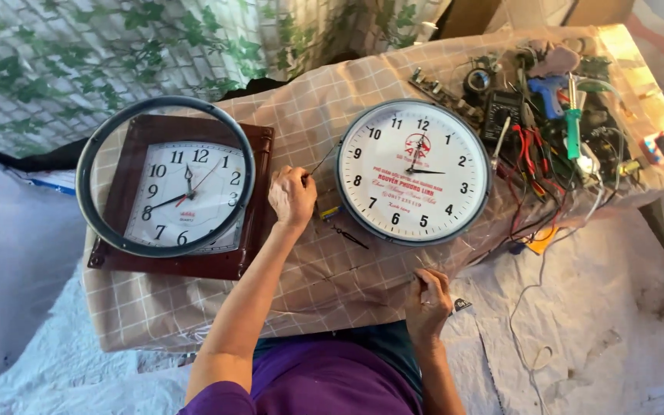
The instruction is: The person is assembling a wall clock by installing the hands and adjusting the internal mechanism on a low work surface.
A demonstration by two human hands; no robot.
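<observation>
The left hand (292, 196) rests on the counter (301, 277), which is draped in a beige checked cloth, and its fingers are pinched closed around a thin dark wire-like tool (321, 161) that slants up toward the rim of the round white-faced wall clock with a dark grey frame (413, 172). That clock lies flat, face up, just right of the hand, its hands in place on the dial. Just below the left hand, loose on the cloth, lie a thin black clock hand (350, 236) and a small yellow-and-blue piece (329, 212), both close to the clock's lower left edge. The right hand (426, 300) sits at the near edge of the counter with fingers curled in; whether it holds anything I cannot tell. A small black tag-like bit (462, 305) lies just beside it. To the left of the left hand lies a square dark brown wooden clock with a white dial (186, 196), and a loose round grey ring frame (86, 165) rests on top of it, circling the dial. At the far right of the counter is a heap of tools, among them a green-handled screwdriver (572, 123) and red wires (528, 154).
</observation>
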